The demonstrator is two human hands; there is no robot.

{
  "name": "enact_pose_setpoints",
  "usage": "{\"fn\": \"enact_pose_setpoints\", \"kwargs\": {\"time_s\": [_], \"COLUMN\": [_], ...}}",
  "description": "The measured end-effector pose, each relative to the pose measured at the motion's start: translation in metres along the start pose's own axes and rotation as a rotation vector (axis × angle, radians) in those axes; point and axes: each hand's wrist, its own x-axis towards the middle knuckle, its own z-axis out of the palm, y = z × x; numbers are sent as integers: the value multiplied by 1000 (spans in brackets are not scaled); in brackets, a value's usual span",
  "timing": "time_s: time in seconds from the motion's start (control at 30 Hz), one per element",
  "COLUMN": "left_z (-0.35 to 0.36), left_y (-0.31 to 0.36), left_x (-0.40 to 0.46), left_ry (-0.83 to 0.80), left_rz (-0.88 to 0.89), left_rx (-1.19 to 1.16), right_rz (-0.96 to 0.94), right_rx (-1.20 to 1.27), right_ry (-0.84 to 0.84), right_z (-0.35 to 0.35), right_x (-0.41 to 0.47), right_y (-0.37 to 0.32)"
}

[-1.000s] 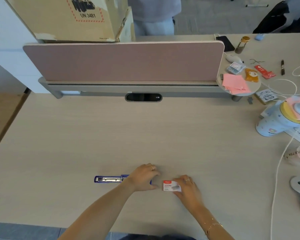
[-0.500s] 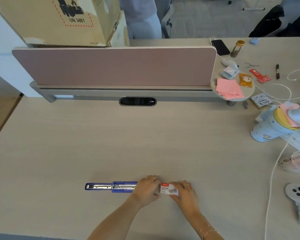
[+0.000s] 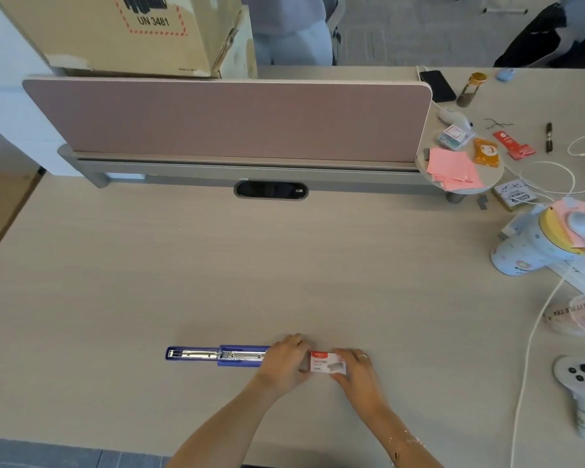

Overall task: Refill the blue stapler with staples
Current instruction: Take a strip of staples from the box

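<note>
- Head view: the blue stapler [image 3: 217,356] lies hinged open flat near the front edge of the table [image 3: 284,271], left of the hands, with its metal staple channel facing up.
- The left hand [image 3: 286,363] and the right hand [image 3: 357,369] pinch the two ends of a small red-and-white staple box [image 3: 328,363], which sits just beside the stapler's right end; both hands are closed on it.
- The step in hand appears to be opening the box. It would go best with one hand steadying the sleeve and the other sliding the tray out slowly, level and low over the table, so that no strip spills or breaks.
- The box's print is too small to read. The cardboard carton [image 3: 122,28] beyond the pink divider [image 3: 227,119] reads "UN 3481".
</note>
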Motion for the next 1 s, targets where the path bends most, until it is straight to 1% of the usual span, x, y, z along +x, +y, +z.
{"fn": "enact_pose_setpoints", "kwargs": {"time_s": [0.1, 0.23, 0.4, 0.73, 0.9, 1.0], "left_z": [1, 0, 0, -10, -8, -9], "left_y": [1, 1, 0, -11, -11, -11], "left_x": [1, 2, 0, -4, -6, -7], "left_ry": [-7, -30, -46, -65, -41, -18], "left_rz": [-1, 40, 55, 61, 44, 50], "left_rx": [25, 149, 235, 311, 266, 252], "right_rz": [-2, -18, -30, -43, -45, -67], "right_rx": [4, -8, -16, -66, -92, -149], "right_ry": [2, -11, -18, -16, -7, 20], "right_z": [1, 0, -1, -17, -16, -17], "right_x": [0, 1, 2, 0, 0, -3], "right_y": [0, 0, -1, 12, 10, 9]}}
